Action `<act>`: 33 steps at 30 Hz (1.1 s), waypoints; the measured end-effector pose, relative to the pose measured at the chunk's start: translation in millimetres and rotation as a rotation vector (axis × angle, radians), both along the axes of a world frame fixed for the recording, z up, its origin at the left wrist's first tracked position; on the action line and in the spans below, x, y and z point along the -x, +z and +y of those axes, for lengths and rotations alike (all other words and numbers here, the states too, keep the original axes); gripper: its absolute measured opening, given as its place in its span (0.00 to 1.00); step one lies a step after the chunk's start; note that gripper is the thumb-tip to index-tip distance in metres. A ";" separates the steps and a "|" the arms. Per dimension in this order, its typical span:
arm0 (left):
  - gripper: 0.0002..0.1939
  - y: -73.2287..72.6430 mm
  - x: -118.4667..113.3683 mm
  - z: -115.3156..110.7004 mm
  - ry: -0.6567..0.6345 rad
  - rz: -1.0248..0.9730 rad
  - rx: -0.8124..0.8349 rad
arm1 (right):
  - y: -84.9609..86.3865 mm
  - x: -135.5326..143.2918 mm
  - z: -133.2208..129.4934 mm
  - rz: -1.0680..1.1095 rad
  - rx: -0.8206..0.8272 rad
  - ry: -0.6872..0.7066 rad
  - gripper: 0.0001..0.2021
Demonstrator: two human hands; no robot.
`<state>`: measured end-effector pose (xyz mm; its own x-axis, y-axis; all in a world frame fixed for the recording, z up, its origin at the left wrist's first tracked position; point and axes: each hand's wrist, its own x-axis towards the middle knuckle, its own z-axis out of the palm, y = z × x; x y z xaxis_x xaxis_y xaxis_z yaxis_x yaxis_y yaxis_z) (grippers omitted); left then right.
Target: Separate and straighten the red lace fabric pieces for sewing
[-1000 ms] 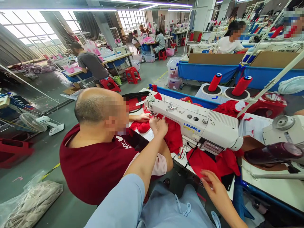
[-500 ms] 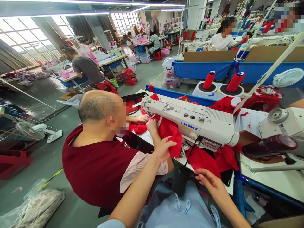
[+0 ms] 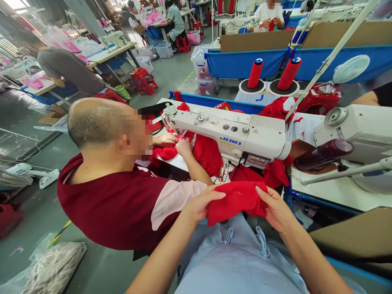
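Observation:
A piece of red fabric (image 3: 235,200) is stretched between my two hands, in front of my body and short of the table edge. My left hand (image 3: 203,202) grips its left end, thumb on top. At the other end my right hand (image 3: 275,206) pinches it, fingers tucked beneath. Just beyond stands a white sewing machine (image 3: 220,130) with more red cloth (image 3: 208,153) bunched under its arm. A seated co-worker in a dark red top (image 3: 116,208) has both hands on red cloth near the needle, which is hidden from me.
Two red thread cones (image 3: 288,75) stand behind the machine. A second sewing machine (image 3: 358,126) and a dark red bottle-like object (image 3: 326,153) are at right. A cardboard sheet (image 3: 358,232) lies at lower right. A plastic bag (image 3: 55,265) rests on the floor at left.
My left hand has taken hold of a piece of red fabric and brought it back toward me. My right hand, empty before, now grips its other end. The view has tilted down.

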<state>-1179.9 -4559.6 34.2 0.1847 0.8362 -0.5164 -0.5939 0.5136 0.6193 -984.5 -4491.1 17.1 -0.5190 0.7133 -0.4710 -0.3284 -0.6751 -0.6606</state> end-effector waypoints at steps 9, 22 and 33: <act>0.26 -14.5 -16.1 -1.9 -0.121 0.087 0.029 | 10.7 -4.2 3.8 -0.075 -0.162 -0.001 0.16; 0.22 -10.9 -20.0 -5.3 -0.056 0.053 0.073 | 11.2 -22.7 4.6 -0.083 -0.083 0.002 0.17; 0.19 -5.5 -29.0 -9.7 -0.244 0.258 -0.079 | 5.1 -9.9 7.8 -0.148 -0.130 -0.299 0.20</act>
